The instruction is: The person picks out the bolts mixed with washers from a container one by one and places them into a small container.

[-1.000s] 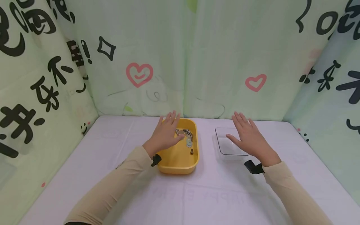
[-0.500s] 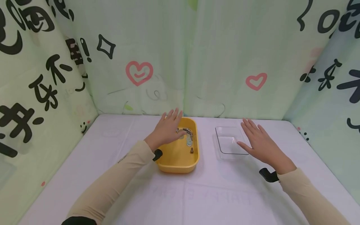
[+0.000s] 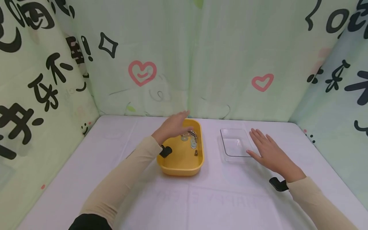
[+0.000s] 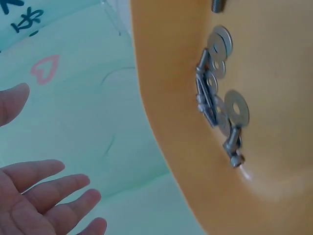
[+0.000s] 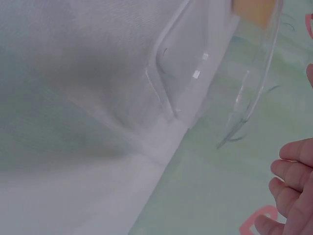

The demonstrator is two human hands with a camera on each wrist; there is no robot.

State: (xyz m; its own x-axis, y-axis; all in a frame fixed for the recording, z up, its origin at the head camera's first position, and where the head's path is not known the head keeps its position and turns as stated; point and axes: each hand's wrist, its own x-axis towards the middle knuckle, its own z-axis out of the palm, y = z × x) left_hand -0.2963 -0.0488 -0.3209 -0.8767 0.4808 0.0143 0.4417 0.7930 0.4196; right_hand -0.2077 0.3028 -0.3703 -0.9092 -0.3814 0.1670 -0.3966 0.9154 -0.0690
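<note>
My left hand (image 3: 173, 127) is held over the far left part of a yellow tray (image 3: 181, 167), fingers extended and nothing in them. In the tray lie several bolts (image 4: 204, 88) and flat washers (image 4: 237, 108), gathered along one wall in the left wrist view; the hand hides some of them in the head view. One bolt (image 3: 196, 153) lies apart from the pile. To the right, my right hand (image 3: 271, 156) hovers with straight fingers beside a clear plastic box (image 3: 235, 143), overlapping its right edge in the head view and holding nothing.
A white cloth covers the table (image 3: 184, 201). Printed pale green curtains (image 3: 230, 64) stand along the back and both sides, close behind the tray and the box.
My right hand has moved right and nearer to me, uncovering more of the clear box. The left hand has shifted slightly right and turned over the tray.
</note>
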